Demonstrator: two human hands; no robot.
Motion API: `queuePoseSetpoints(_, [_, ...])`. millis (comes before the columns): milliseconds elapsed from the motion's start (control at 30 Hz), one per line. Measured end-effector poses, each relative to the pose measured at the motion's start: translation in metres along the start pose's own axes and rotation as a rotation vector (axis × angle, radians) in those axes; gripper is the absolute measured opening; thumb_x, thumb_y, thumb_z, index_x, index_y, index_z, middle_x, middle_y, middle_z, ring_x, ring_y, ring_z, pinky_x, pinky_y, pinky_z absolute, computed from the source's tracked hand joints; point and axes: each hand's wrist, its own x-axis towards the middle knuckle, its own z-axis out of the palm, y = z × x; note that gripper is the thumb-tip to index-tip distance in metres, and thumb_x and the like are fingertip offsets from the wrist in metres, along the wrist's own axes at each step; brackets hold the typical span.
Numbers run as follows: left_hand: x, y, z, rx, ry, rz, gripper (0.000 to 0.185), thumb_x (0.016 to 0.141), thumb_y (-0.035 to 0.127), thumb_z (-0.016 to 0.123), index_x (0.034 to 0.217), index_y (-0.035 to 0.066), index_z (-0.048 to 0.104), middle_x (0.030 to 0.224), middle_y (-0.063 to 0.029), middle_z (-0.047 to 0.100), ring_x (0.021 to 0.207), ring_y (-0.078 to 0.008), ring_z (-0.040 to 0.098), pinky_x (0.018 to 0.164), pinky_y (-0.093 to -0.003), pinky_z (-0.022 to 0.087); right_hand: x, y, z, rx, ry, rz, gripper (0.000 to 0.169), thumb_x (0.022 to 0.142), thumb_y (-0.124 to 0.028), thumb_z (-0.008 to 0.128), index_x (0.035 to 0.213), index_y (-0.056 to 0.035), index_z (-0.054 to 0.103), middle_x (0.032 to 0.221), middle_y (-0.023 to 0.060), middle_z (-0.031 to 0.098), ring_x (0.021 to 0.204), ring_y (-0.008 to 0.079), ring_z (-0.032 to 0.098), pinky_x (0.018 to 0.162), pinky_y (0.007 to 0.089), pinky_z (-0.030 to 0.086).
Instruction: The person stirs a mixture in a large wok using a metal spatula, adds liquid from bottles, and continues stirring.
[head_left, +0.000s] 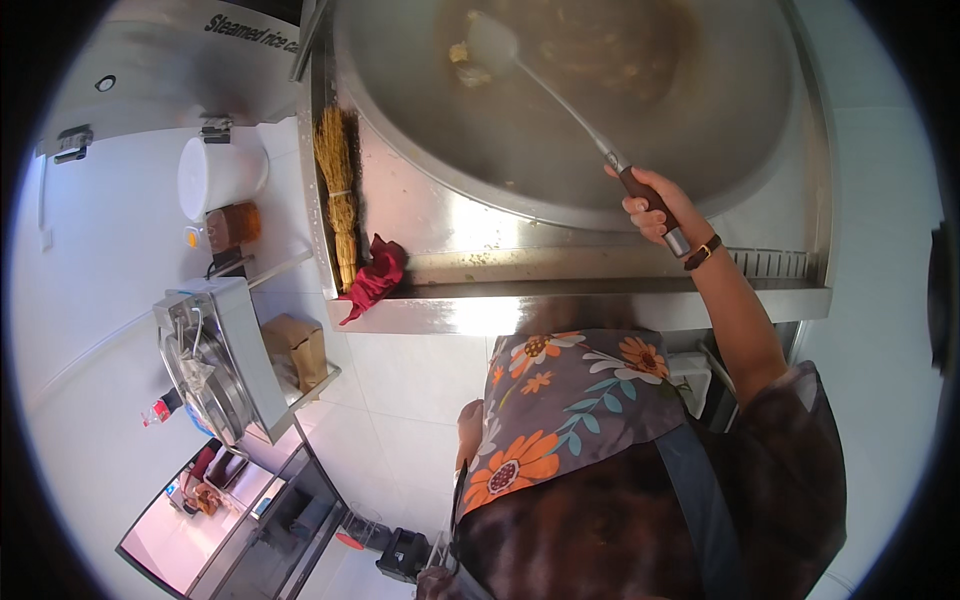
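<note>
My right hand (656, 206) grips the dark brown handle of a metal wok spatula (566, 105). The spatula's blade lies inside a very large wok (480, 161), low in brownish liquid (600, 45). Steam blurs the contents, and a few pale pieces of food (471, 75) cling around the blade. By the left side of my flowered apron (577, 397) hangs my left hand (470, 424), away from the wok. Its fingers are partly hidden, so I cannot tell whether they hold anything.
A straw wok brush (340, 195) and a crumpled red cloth (376, 277) lie on the steel stove's left rim (480, 311). Beyond the stove stand a white bucket (225, 176), a jug of amber liquid (234, 225), a steel-and-white appliance (217, 367) and a brown paper bag (296, 345).
</note>
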Motion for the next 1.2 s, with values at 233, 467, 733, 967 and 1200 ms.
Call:
queuePoseSetpoints(233, [0.005,0.01,-0.002,0.079,0.025,0.013,0.033,0.08,0.02,0.048,0.101,-0.002,0.059,0.103,-0.0151,0.058,0.098,-0.0249,0.054,0.086,-0.0299,0.04,0.006,-0.006,0.017,-0.171,0.088,-0.044,0.035,0.091,-0.032,0.037,0.119,-0.0113,0.042,0.059,-0.0034,0.041,0.037,0.0,0.033,0.029,0.0151,0.027])
queuePoseSetpoints(467, [-0.009,0.034,0.003,0.108,0.063,-0.013,0.032,0.08,0.02,0.048,0.101,-0.002,0.059,0.103,-0.0145,0.059,0.098,-0.0233,0.054,0.086,-0.0292,0.04,0.014,-0.013,0.044,-0.348,0.177,-0.041,0.033,0.089,-0.031,0.04,0.116,-0.0123,0.044,0.058,-0.0032,0.042,0.036,0.0008,0.032,0.03,0.0158,0.026])
queuePoseSetpoints(733, [0.001,0.002,0.01,0.036,0.029,0.006,0.031,0.081,0.02,0.049,0.101,-0.002,0.059,0.099,-0.0122,0.06,0.093,-0.0203,0.056,0.081,-0.0286,0.042,-0.007,-0.001,0.041,-0.388,0.2,0.001,0.034,0.088,-0.03,0.042,0.117,-0.0115,0.043,0.058,-0.0005,0.042,0.036,0.0039,0.033,0.031,0.0178,0.025])
queuePoseSetpoints(967, [-0.036,0.097,0.006,-0.081,0.12,-0.02,0.025,0.084,0.015,0.048,0.101,-0.002,0.056,0.081,-0.0082,0.06,0.068,-0.0124,0.056,0.062,-0.0238,0.045,-0.017,0.017,0.05,-0.392,0.236,0.0,0.024,0.088,-0.027,0.043,0.106,-0.0112,0.046,0.059,0.0003,0.045,0.038,0.0055,0.037,0.032,0.0197,0.026])
queuePoseSetpoints(1200, [-0.065,0.315,0.048,-0.309,-0.531,0.202,0.036,0.091,0.03,0.043,0.113,0.002,0.045,0.082,-0.007,0.056,0.074,-0.017,0.059,0.066,-0.027,0.048,0.006,0.096,0.073,-0.567,0.135,-0.263,0.02,0.084,-0.026,0.051,0.089,-0.0062,0.052,0.069,0.0002,0.054,0.058,0.0075,0.049,0.05,0.0207,0.04])
